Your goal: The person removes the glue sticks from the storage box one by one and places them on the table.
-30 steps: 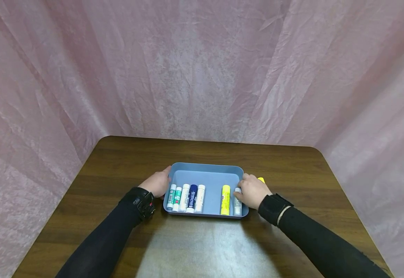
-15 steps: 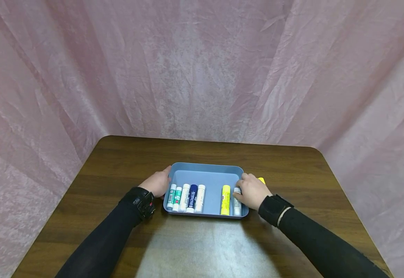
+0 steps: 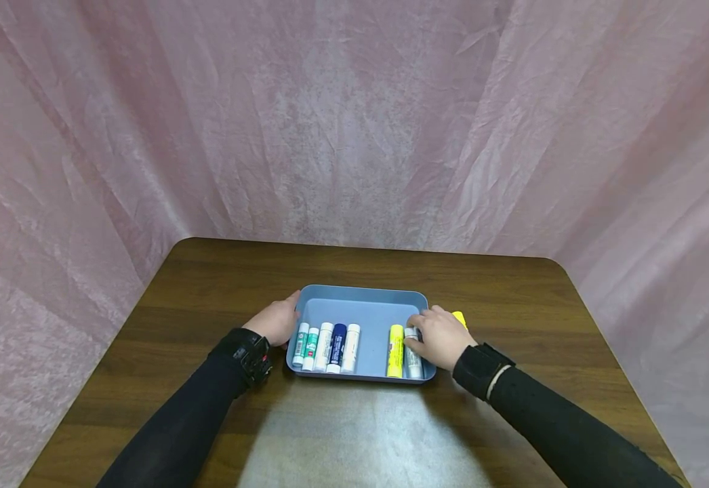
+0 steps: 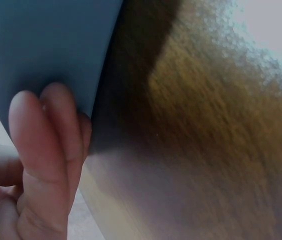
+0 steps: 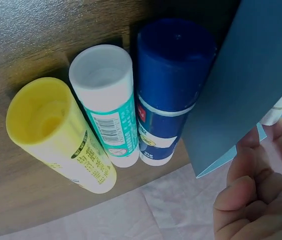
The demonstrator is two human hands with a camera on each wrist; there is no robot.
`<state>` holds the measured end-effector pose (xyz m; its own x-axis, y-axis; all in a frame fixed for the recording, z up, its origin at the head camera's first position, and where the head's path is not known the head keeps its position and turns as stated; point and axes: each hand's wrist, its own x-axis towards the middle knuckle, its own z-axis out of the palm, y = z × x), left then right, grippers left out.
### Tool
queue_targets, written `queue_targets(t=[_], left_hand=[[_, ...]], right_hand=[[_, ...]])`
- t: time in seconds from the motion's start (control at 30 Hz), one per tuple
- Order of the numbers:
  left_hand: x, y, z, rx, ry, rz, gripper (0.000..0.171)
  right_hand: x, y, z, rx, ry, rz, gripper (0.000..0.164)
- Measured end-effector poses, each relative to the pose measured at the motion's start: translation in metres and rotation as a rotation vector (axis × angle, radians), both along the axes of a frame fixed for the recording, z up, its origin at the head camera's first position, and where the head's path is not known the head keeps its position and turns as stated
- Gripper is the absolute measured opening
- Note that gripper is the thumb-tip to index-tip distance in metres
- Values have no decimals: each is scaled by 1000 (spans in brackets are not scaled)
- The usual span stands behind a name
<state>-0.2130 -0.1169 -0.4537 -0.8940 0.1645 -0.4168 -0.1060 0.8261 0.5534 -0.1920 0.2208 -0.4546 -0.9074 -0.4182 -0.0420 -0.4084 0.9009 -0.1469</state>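
Observation:
A shallow blue tray (image 3: 360,291) stands on the table. Inside it, on the left, several glue sticks lie side by side, white-and-green ones, white ones and a navy one (image 3: 337,349). To the right lies a yellow glue stick (image 3: 395,351). Just beside this one is a white-and-grey glue stick (image 3: 413,356), which my right hand (image 3: 442,337) pinches between thumb and fingers, reaching over the tray's right wall. My left hand (image 3: 275,322) rests against the tray's left side, with extended fingers (image 4: 36,135) touching the outer wall.
In the right wrist view, a yellow glue stick (image 5: 56,130), a green-and-white one (image 5: 108,110) and a navy one (image 5: 168,90) lie on the wooden table (image 3: 354,434) outside the tray's right wall. A pink curtain (image 3: 354,135) hangs behind the table.
My right hand's fingers have shifted left, bringing the white-and-grey glue stick from near the tray's right wall up beside the yellow one. My left hand and the tray have stayed in place.

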Motion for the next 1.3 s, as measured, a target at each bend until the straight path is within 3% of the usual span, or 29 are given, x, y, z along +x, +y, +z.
queue_targets(t=[1.3], left_hand=[[-5,-2,-2,-21,6,-12,61]], right_hand=[[5,-2,7,-171,-102,-84,24]])
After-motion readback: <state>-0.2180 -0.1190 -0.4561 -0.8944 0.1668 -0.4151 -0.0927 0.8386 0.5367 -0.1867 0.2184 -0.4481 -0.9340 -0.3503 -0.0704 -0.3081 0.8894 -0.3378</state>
